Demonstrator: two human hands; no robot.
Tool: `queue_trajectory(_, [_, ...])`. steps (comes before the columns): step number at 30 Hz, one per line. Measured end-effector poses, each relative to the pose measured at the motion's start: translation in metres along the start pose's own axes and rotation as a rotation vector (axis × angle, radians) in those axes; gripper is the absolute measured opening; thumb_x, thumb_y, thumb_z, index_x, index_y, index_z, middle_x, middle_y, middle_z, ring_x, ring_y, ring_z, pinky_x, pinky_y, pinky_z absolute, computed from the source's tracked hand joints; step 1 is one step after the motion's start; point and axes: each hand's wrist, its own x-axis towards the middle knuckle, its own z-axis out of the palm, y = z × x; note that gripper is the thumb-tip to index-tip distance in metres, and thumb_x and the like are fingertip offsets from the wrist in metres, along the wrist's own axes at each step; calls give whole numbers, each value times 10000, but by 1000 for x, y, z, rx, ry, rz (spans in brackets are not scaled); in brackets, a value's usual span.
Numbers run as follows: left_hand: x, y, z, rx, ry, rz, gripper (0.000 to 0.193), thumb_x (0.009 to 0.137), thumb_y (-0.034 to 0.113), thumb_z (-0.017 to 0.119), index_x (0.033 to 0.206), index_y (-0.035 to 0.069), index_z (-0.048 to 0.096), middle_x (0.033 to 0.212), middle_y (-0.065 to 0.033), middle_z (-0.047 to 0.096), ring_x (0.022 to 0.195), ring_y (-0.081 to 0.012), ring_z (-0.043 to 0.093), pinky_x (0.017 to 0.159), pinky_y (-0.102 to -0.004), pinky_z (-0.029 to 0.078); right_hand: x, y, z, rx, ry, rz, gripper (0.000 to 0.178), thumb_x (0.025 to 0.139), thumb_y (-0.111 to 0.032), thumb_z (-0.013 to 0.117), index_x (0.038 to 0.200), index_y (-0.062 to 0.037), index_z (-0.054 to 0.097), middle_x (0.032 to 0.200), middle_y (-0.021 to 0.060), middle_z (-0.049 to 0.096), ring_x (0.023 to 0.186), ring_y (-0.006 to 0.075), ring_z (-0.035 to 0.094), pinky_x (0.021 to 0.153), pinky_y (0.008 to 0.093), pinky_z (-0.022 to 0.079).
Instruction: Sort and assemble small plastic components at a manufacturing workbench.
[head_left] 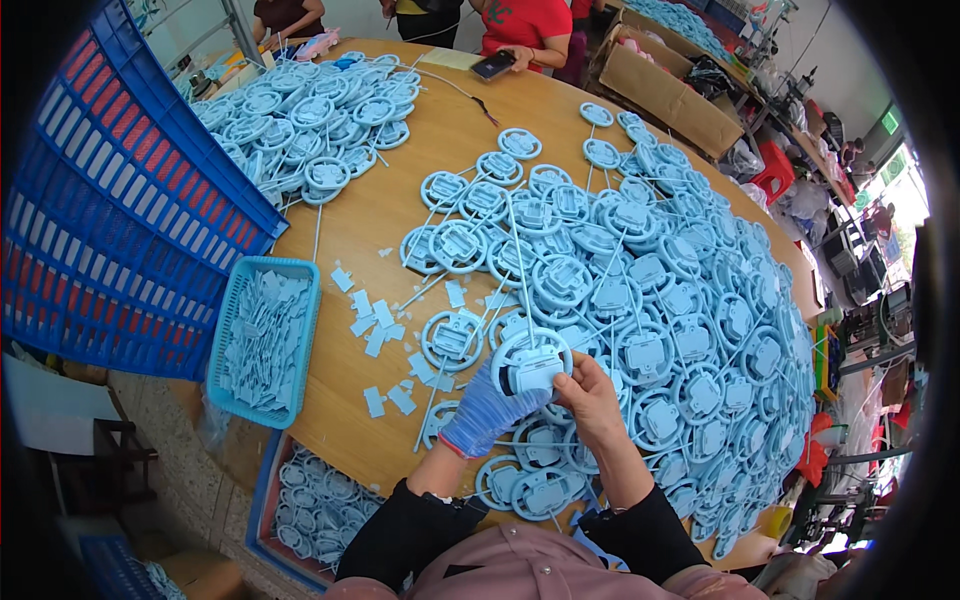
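In front of me I hold a light blue plastic ring-shaped part [535, 368] with a thin rod pointing away from me. My left hand [490, 415], in a blue glove with a red cuff edge, grips the ring from its left and below. The bare fingers of my right hand [593, 400] pinch its lower right edge, beside the flat plate in its middle. A large heap of similar ring parts [640, 350] spreads around and to the right of my hands. Small flat light blue plates [377, 325] lie loose on the table to the left.
The round wooden table [345, 400] carries another heap of ring parts [290, 120] at the far left. A turquoise basket [314, 330] holds many small plates, beside a tall blue crate [130, 190]. Below the table edge stands a box [258, 510] of rings. People stand across; one holds a phone [492, 66].
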Motion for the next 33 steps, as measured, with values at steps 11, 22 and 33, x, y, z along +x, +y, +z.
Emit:
queue_trajectory(11, [-10, -13, -4, -342, 136, -203, 536, 782, 253, 747, 1223, 40, 526, 1093, -52, 621, 957, -144, 592, 822, -294, 501, 5, 16, 5, -142, -21, -213, 515, 867, -204, 685, 1258, 34, 449, 1105, 89, 596, 914, 127, 593, 766, 266, 496])
queue_trajectory(22, [-18, 13, 12, -98, 171, -22, 439, 799, 159, 726, 1181, 20, 561, 1080, -75, 649, 946, -138, 608, 827, -293, 503, 0, -8, 11, -31, -129, -81, 636, 805, -135, 741, 1301, 23, 377, 1166, 89, 560, 1028, 150, 565, 867, 277, 466])
queue_trajectory(33, [-15, 13, -13, -201, 63, 16, 610, 743, 212, 776, 1254, 39, 491, 1146, -64, 593, 1003, -141, 572, 841, -296, 492, 3, -9, 9, -19, -156, 29, 575, 839, -148, 690, 1319, -7, 406, 1078, 50, 597, 883, 134, 585, 751, 263, 469])
